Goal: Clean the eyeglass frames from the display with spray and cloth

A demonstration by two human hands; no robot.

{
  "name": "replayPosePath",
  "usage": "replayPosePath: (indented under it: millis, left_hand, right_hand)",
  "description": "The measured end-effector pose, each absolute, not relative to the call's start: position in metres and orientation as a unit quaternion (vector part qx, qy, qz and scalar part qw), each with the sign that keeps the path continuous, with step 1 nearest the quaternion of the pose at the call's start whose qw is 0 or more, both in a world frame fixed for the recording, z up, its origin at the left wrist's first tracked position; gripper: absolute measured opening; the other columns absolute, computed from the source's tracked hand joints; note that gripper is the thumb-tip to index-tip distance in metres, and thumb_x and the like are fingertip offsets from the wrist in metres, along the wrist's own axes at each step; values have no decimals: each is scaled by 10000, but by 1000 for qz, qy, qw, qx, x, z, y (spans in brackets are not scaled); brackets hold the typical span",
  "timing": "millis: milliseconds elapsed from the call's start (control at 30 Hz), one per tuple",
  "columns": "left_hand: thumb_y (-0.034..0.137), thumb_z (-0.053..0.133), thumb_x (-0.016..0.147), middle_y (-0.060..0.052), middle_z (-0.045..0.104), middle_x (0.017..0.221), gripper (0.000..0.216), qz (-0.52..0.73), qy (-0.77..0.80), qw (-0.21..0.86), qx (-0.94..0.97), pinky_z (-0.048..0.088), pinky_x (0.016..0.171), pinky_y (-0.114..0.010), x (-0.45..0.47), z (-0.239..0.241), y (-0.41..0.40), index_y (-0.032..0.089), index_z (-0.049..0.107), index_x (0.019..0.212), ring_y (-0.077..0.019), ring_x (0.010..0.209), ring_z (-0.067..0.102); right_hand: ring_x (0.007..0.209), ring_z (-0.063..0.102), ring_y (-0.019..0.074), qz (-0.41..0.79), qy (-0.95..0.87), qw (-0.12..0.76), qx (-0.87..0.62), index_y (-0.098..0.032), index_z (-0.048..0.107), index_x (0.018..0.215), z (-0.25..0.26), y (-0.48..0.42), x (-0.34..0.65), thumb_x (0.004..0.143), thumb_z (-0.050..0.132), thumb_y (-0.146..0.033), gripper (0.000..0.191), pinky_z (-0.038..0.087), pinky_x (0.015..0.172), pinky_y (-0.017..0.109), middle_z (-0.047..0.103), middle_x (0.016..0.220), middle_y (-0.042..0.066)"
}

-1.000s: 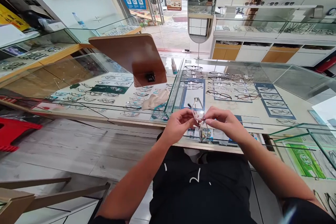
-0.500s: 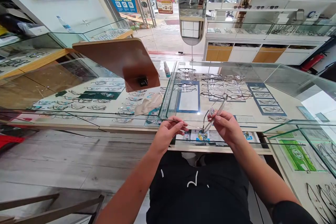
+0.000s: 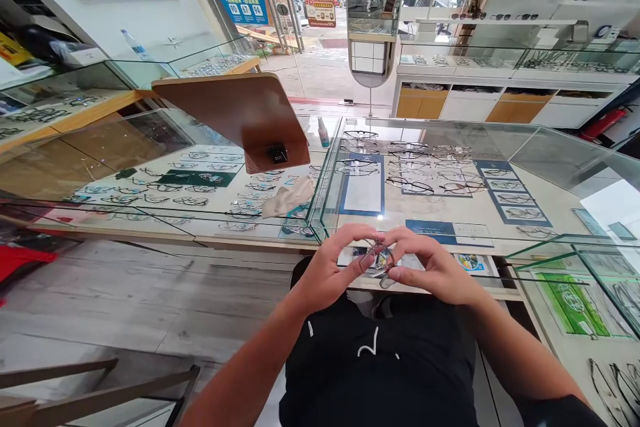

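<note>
Both my hands meet in front of me over the near edge of a glass display counter. My left hand and my right hand pinch a pair of clear-framed glasses between fingertips and thumbs. The glasses lie low between the hands, partly hidden by my fingers. Inside the counter lie rows of eyeglass frames on a white and blue mat.
A brown tilted mirror back stands on the left glass case, with a beige cloth and a small spray bottle nearby. More glass cases sit at right and far left. Wooden chair parts are at lower left. Shelves with glasses line the back wall.
The glasses were held upright, then opened with one temple pulled left. Now both hands have come together and lowered, holding the glasses close between them.
</note>
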State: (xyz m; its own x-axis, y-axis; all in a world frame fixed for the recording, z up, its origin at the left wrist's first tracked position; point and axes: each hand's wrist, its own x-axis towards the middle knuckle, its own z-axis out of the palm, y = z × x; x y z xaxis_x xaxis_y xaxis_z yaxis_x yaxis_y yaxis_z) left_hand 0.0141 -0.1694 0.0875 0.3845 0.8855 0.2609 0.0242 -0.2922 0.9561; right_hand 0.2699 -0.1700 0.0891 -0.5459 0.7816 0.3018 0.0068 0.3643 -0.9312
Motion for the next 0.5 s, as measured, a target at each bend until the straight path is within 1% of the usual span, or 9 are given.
replayPosePath:
  millis: [100,200,333,433,500]
  left_hand:
    - [387,721,1033,-112,794,1159,191,450,321,504,664,488,1137,-411,17,84,-168,263,836,1123,-290,1230,692]
    - [449,724,1029,-116,790,1069,236,443,323,520,655,515,1070,-394,16,78,-167,239,831,1016,-286,1142,712]
    - [432,707,1043,-91,750,1012,220,434,331,518,659,524,968,-358,7,74,-163,232,796,1026,-247,1029,695]
    - [405,680,1060,-76,715,1011,198,442,338,481,678,515,928,-343,-4,75,-156,237,783,1041,-227,994,667]
    - [388,668,1067,-72,701,1006,189,440,332,448,704,513,929,-350,-11,76,-150,238,781,1038,-226,995,659]
  right_hand:
    - [1345,676,284,497,-730,380,-276,-286,803,1021,83,-171,269,1001,814,-343,61,500,1180,506,774,1346,91]
    - [1337,679,287,509,-727,365,-282,-279,808,1007,80,-172,271,1003,810,-359,80,491,1185,503,758,1384,95]
    - [1190,728,267,550,-707,346,-279,-250,789,964,83,-172,277,997,813,-367,123,526,1090,451,779,1280,98]
    - [1121,723,254,590,-694,324,-255,-231,771,930,87,-169,283,999,807,-364,154,524,1026,415,788,1192,98]
    - [1087,709,250,614,-688,304,-239,-223,772,925,87,-167,287,1009,791,-373,173,520,1002,403,786,1145,100]
